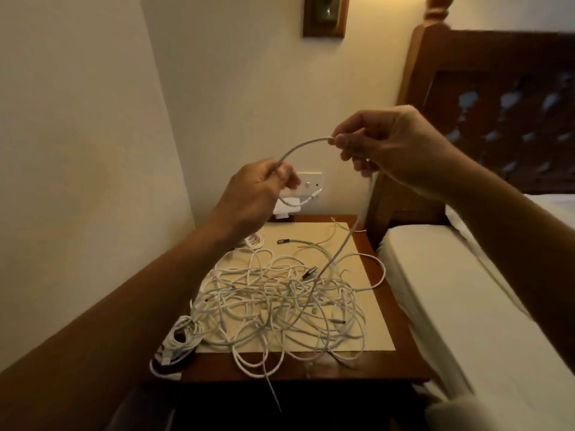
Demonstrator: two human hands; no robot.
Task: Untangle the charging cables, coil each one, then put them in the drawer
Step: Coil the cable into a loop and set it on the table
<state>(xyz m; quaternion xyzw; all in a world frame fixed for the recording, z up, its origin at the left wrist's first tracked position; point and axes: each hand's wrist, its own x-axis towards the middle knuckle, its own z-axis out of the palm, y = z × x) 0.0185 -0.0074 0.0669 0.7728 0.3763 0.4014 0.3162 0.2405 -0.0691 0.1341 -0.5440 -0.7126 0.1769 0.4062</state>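
A tangled heap of white charging cables point(280, 303) lies on the wooden bedside table point(401, 334). Above it, a white cable point(306, 145) arches between my two raised hands. My left hand point(255, 194) pinches one part of it, with a short end curling below the fingers. My right hand point(392, 147) pinches the cable higher up, and from there the cable hangs down into the heap. One strand hangs over the table's front edge. The drawer is hidden in the dark below the table top.
A beige mat point(378, 339) covers the table top. A bundle of white cables point(177, 343) sits at the table's left front corner. A wall socket point(308, 181) with a white plug is behind. The bed point(451, 290) and carved headboard point(497, 98) stand at the right.
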